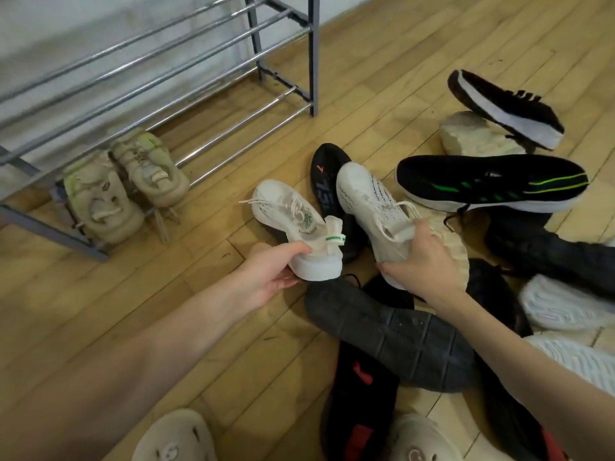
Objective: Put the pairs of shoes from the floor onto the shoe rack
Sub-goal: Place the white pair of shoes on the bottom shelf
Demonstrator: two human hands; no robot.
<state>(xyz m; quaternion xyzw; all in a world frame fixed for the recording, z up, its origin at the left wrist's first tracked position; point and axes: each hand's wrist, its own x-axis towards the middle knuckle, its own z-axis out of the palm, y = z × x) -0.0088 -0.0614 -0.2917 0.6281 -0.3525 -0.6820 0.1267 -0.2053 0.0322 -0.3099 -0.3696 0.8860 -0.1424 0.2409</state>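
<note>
Perforated white mesh sneakers [293,224] in hands [266,277]

White knit shoe [286,211] with a green heel tab sits in the left hand [266,274]; beyond the right hand [422,261], a black shoe [489,184] carries green stripes.

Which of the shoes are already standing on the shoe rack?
Only the beige pair stands on the shoe rack, on its lowest bars at the left. All other shoes are on the floor or in hands.
</note>
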